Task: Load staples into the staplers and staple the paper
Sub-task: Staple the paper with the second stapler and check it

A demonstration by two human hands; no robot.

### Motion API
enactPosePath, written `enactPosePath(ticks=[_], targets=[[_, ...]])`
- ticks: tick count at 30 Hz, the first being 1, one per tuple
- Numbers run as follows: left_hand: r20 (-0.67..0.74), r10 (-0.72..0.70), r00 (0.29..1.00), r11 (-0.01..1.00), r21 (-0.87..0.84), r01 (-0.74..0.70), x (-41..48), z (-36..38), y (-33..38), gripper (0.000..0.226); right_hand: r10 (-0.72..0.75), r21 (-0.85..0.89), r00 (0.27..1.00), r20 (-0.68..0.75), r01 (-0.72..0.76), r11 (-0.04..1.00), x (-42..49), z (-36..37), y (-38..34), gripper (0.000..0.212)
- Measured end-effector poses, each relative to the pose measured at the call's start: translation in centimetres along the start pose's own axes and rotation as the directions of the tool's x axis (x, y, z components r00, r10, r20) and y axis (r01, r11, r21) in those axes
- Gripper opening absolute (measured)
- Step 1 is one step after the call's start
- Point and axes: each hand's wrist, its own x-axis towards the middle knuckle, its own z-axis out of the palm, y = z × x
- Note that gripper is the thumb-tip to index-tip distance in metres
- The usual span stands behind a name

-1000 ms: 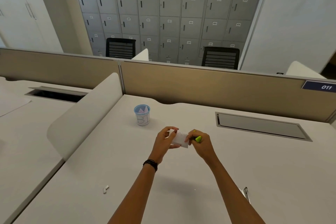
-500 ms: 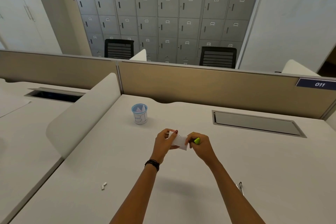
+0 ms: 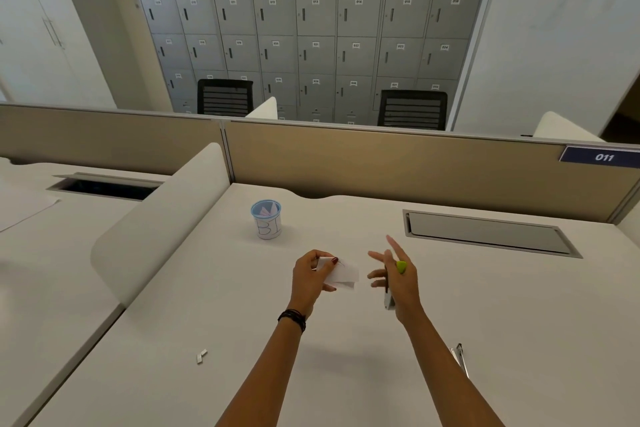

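Observation:
My left hand (image 3: 311, 276) pinches a small folded white paper (image 3: 341, 274) above the white desk (image 3: 346, 350). My right hand (image 3: 398, 279) is a short way to the right of the paper, fingers spread. A small stapler (image 3: 389, 298) with a green end (image 3: 401, 266) rests in its palm, held by the thumb. A second stapler (image 3: 460, 357), metal and opened out, lies on the desk by my right forearm. A short strip of staples (image 3: 201, 356) lies near the desk's front left.
A blue-rimmed paper cup (image 3: 266, 224) with folded papers inside stands at the back of the desk. A closed cable hatch (image 3: 485, 232) is set in the desk at the back right. Beige partitions (image 3: 381, 166) and a white divider (image 3: 166, 229) bound the desk.
My right hand has pulled away from the paper to the right and its fingers have spread. The stapler came off the paper. My left hand keeps the paper.

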Motion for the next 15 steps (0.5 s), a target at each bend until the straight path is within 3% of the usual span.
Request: enactPosePath(ticks=[3,6,10,15], targets=[[-0.027,0.023,0.999,1.0,0.018,-0.023,-0.1,-0.2,-0.1,0.01,0.205,0.102,0.975,-0.084,-0.196,0.975,0.0,-0.4,0.3,0.035],[-0.036,0.034,0.999,0.999,0.016,-0.034,-0.3,-0.4,-0.3,0.007,0.321,0.074,0.945,-0.061,-0.316,0.946,-0.2,-0.7,0.7,0.042],[-0.018,0.067,0.998,0.997,0.026,-0.066,-0.6,-0.3,-0.6,0.01,0.268,-0.038,0.96,0.08,-0.266,0.963,-0.6,0.3,0.2,0.037],[0.033,0.093,0.995,0.994,0.054,-0.095,-0.8,0.3,-0.9,0.007,0.221,-0.22,0.964,0.15,-0.186,0.958,-0.7,2.0,-0.4,0.022]])
